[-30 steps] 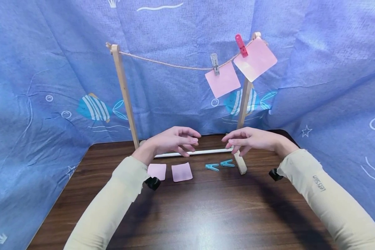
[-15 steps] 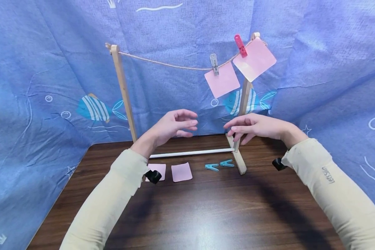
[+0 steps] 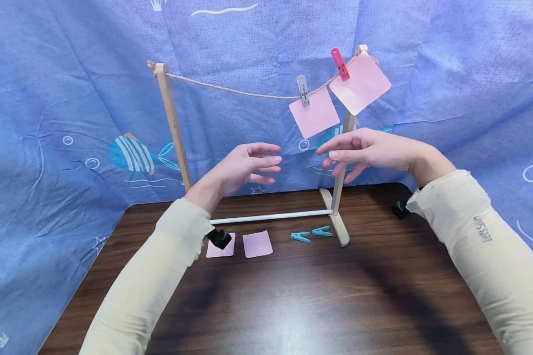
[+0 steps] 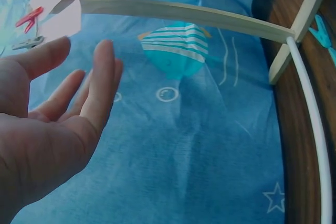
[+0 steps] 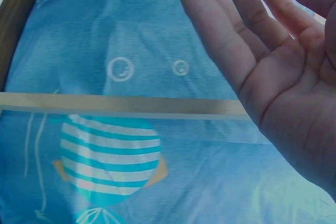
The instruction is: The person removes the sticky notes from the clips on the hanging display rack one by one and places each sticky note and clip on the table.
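Note:
My left hand (image 3: 248, 165) is raised in the middle of the frame, fingers loosely bent and holding nothing. Facing it, my right hand (image 3: 366, 150) hovers before the right post, also with nothing in it. Just above the right hand, a pink paper square (image 3: 315, 119) hangs from the rope (image 3: 231, 89) under a grey clothespin (image 3: 303, 91). A second pink square (image 3: 363, 84) hangs farther right by a red clothespin (image 3: 340, 64). In the left wrist view the thumb and fingers (image 4: 102, 72) stand apart. The right wrist view shows the bare palm (image 5: 294, 82).
A wooden frame with a left post (image 3: 173, 123) and a white crossbar (image 3: 271, 217) stands on the dark table (image 3: 248, 305). Two pink squares, one (image 3: 257, 244) fully visible and another (image 3: 219, 252) partly covered, lie near two blue clothespins (image 3: 300, 237). A blue curtain (image 3: 93, 98) hangs behind.
Both hands have risen from near the crossbar, the right one higher, up toward the hanging paper. The papers and clothespins stay where they were.

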